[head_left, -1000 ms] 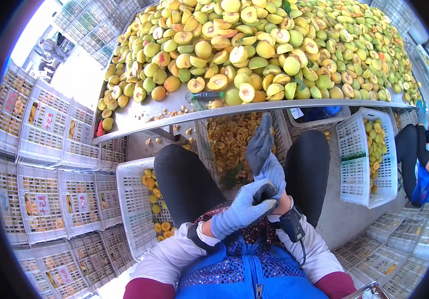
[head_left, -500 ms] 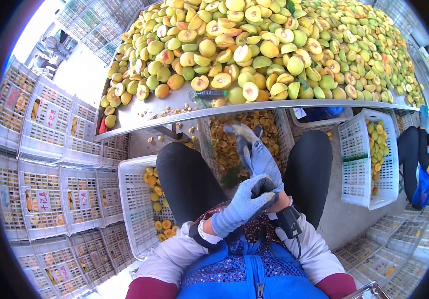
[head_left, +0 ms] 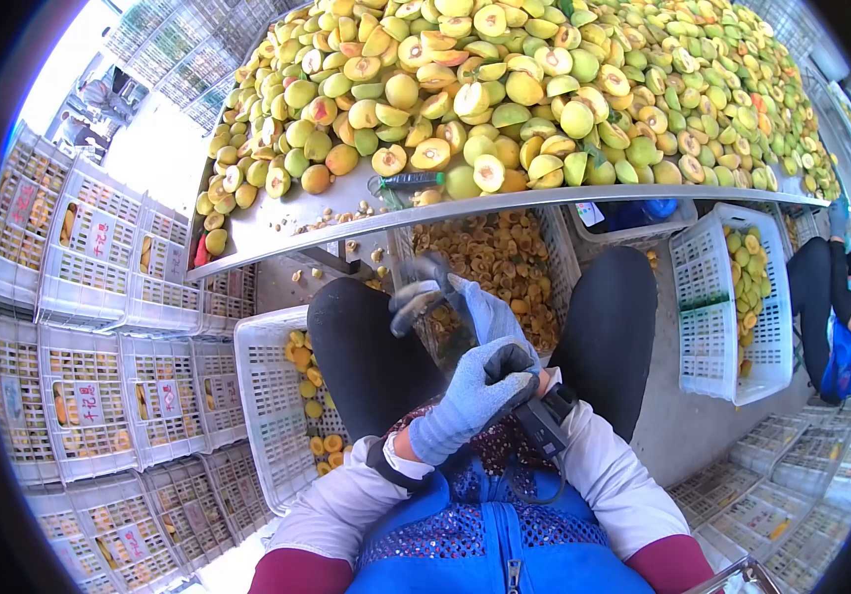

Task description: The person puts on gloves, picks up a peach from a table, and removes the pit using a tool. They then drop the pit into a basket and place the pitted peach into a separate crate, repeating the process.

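Your left hand (head_left: 480,391), in a blue-grey glove, is clamped on the glove cuff (head_left: 507,335) at your right wrist, fingers curled tight around it. Your right hand (head_left: 460,302), gloved likewise, is raised above your lap with its fingers apart and grips nothing; the fingertips are blurred. Both hands sit between your knees, below the edge of the tabletop (head_left: 277,233).

A black wrist device (head_left: 544,421) with a cable is strapped just behind the cuff.

The tabletop carries a deep pile of peaches (head_left: 505,89), whole and halved, with loose pits along its bare front edge. Directly beneath it, beyond your hands, stands a crate of fruit halves (head_left: 505,252). A white crate (head_left: 262,396) with a few fruits lies beside your left knee, and a second white crate (head_left: 712,307) stands to your right. Another person (head_left: 846,327) sits at the far right. Stacked crates (head_left: 79,297) line the left side.
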`<state>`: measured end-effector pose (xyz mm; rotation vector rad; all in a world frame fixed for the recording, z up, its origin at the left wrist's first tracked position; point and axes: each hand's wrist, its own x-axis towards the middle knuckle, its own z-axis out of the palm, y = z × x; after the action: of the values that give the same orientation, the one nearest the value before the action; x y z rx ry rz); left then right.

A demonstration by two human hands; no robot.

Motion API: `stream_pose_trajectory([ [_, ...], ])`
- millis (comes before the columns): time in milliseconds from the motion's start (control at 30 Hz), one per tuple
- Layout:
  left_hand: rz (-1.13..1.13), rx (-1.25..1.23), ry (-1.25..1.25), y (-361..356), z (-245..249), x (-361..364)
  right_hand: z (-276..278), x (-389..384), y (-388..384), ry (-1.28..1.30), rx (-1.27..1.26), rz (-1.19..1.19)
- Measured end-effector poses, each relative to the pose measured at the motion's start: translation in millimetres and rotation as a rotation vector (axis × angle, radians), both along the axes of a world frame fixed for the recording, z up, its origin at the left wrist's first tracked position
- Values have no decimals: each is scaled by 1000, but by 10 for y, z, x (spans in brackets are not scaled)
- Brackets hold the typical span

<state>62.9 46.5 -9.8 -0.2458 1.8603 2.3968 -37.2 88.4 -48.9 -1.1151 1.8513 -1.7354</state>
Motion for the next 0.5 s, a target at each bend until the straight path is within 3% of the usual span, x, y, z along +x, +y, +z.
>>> stream_pose_trajectory([
  [200,8,-5,-14,-7,129,-18,-2,39,32,-68,63,-84],
  [400,18,22,24,-38,209,-71,-21,-81,-181,-28,421,-269],
  [500,12,17,8,-51,220,-77,-67,-175,-300,76,361,-164],
])
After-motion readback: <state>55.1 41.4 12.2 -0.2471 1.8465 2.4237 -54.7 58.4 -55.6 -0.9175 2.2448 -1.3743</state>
